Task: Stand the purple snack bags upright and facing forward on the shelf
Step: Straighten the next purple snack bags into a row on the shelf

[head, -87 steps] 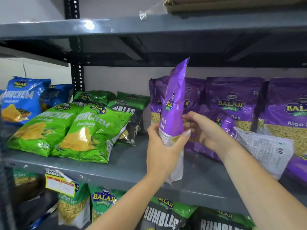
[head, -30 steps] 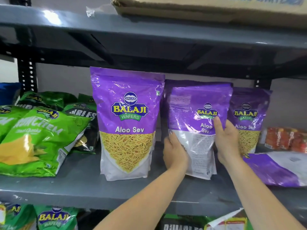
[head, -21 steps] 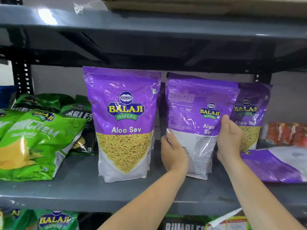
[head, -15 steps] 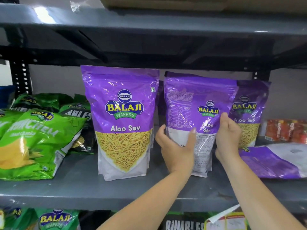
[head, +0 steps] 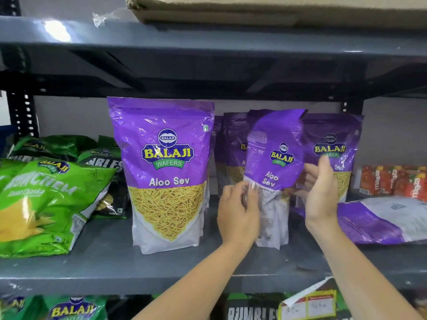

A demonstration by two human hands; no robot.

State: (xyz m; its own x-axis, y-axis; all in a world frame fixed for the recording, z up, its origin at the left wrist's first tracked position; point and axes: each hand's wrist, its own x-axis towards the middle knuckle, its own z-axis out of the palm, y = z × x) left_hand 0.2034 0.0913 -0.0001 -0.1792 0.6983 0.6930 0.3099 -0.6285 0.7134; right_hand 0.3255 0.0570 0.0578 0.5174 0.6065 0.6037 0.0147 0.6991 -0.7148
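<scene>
Near the shelf [head: 115,264] front edge, the bag [head: 273,158] stands upright but turned sideways between my hands; left hand [head: 239,215] pinches its left side, right hand [head: 321,192] grips the right.

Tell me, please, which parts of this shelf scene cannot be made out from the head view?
- Rear purple bag: label mostly hidden by the held Aloo Sev bag.
- Right hand: fingers behind the held bag, grip unseen.
- Left hand: fingers motion-blurred.
- Lying purple bag: cut off by the right edge.
- Price tag: writing too blurred to read.
</scene>
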